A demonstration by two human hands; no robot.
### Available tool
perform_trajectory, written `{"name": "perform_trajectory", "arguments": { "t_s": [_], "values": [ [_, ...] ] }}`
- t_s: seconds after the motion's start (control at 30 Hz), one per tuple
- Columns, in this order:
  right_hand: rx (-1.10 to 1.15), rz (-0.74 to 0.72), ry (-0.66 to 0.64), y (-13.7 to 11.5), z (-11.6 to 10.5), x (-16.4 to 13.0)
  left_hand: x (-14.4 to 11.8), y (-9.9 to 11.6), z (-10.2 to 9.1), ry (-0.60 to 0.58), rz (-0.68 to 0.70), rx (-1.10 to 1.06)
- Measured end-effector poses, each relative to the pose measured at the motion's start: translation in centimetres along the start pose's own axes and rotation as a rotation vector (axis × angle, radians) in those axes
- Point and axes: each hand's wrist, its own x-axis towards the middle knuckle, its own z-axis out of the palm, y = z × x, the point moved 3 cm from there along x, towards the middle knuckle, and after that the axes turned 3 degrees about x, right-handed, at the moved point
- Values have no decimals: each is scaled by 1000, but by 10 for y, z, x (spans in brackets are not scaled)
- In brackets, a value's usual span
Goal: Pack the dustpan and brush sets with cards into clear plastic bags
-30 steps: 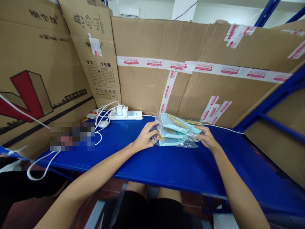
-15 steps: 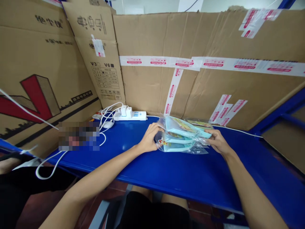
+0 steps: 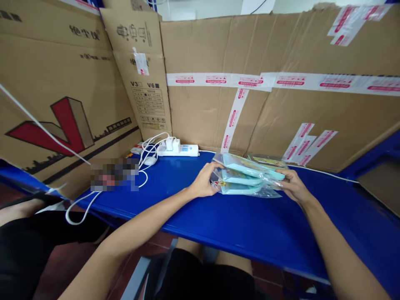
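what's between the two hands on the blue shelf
In the head view, a stack of light blue packets in clear plastic bags lies between the left hand and the right hand, resting on the blue shelf; each hand grips one end.

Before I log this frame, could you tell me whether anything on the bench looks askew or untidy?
The stack of bagged light-blue packets between the left hand and right hand is uneven: the top packets sit fanned and tilted. White cables by the power strip lie in loose tangled loops.

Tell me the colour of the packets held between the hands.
Light teal packets in clear plastic wrap, seen best in the head view.
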Motion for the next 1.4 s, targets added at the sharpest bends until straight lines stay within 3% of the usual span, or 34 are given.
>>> {"name": "perform_trajectory", "arguments": {
  "t_s": [0.17, 0.37, 0.5, 0.83, 1.0, 1.3, 1.4],
  "values": [
    [-47, 16, 2, -6, 7, -2, 2, 2, 0, -89, 7, 23],
    [0, 35, 6, -12, 13, -3, -1, 0, -3, 56, -72, -44],
    [-3, 44, -13, -10, 13, -4, -4, -4, 0, 31, -111, -16],
    [13, 40, -4, -10, 16, -3, -1, -1, 1, -7, -11, -12],
    [-7, 27, 24, -13, 8, -5, 3, 3, -7, 89, -1, -7],
    [-19, -15, 40, -10, -9, -6, 6, 7, -13, 43, 53, -61],
    [-32, -17, 59, -12, -14, -6, 5, 2, -13, 37, 0, -101]
  ]
}}
